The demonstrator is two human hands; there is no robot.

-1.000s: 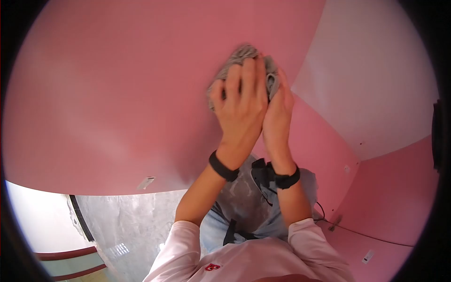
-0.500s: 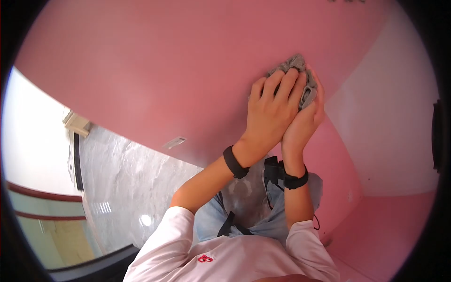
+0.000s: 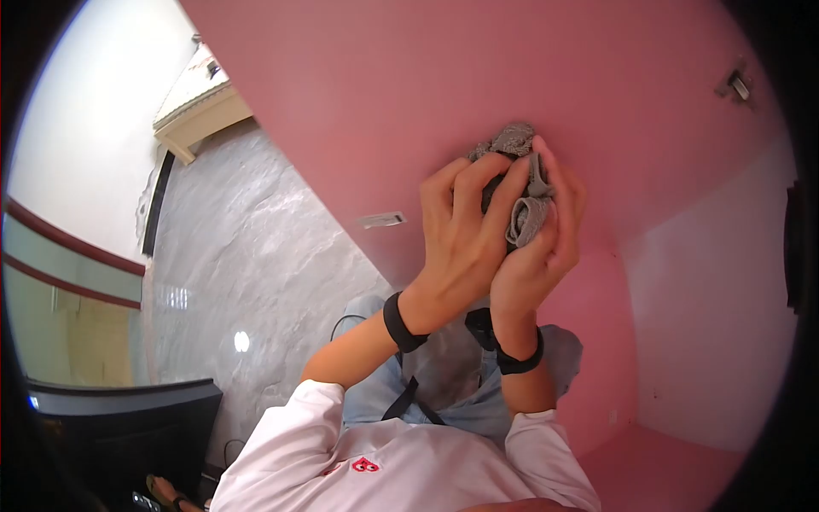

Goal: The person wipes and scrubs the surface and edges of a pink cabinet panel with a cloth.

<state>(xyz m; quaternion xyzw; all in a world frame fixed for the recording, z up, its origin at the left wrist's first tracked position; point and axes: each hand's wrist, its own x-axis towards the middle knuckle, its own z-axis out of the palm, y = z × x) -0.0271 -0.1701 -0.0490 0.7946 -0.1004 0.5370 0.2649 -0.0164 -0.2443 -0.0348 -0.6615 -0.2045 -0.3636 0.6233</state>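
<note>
A crumpled grey cloth [image 3: 527, 220] is bunched between both hands, in front of a pink panel [image 3: 358, 111]. My left hand [image 3: 465, 226] is curled over the cloth from the left, its fingertips sunk in the folds. From the right side my right hand [image 3: 546, 247] cups the same cloth, fingers pointing up along it. The two hands touch near their heels. Part of the cloth is hidden under the fingers, and whether it presses on the panel is hard to tell.
A small whitish strip [image 3: 382, 220] sits near the panel's left edge, and a metal fitting [image 3: 739, 85] at upper right. Beyond lie a grey marbled floor [image 3: 247, 222] and a cream bed-like piece [image 3: 200, 115]. Part of another person [image 3: 162, 491] shows at lower left.
My view has turned, so more floor, the cream furniture and the metal fitting show. Both hands, still on the cloth, appear slightly lower and further left in view.
</note>
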